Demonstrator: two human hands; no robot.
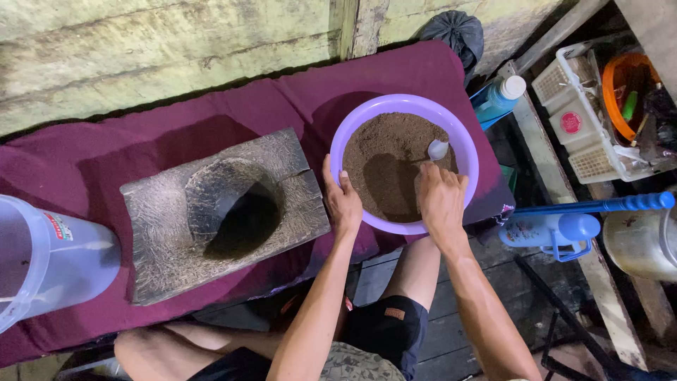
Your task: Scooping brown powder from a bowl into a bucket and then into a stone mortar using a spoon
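A purple plastic bowl (467, 144) full of brown powder (386, 159) sits on a maroon cloth. My left hand (341, 201) grips the bowl's near-left rim, thumb up along the edge. Inside the bowl, my right hand (441, 201) is closed around the handle of a white spoon (438, 149), whose scoop rests on the powder near the middle right.
A hollowed wooden mortar block (162, 240) lies left of the bowl on the maroon cloth (106, 152). A clear plastic jug (42, 257) stands at far left. Right of the bowl: blue bottles (497, 99), a blue stick (599, 206), a white basket (585, 134), a metal pot (645, 243).
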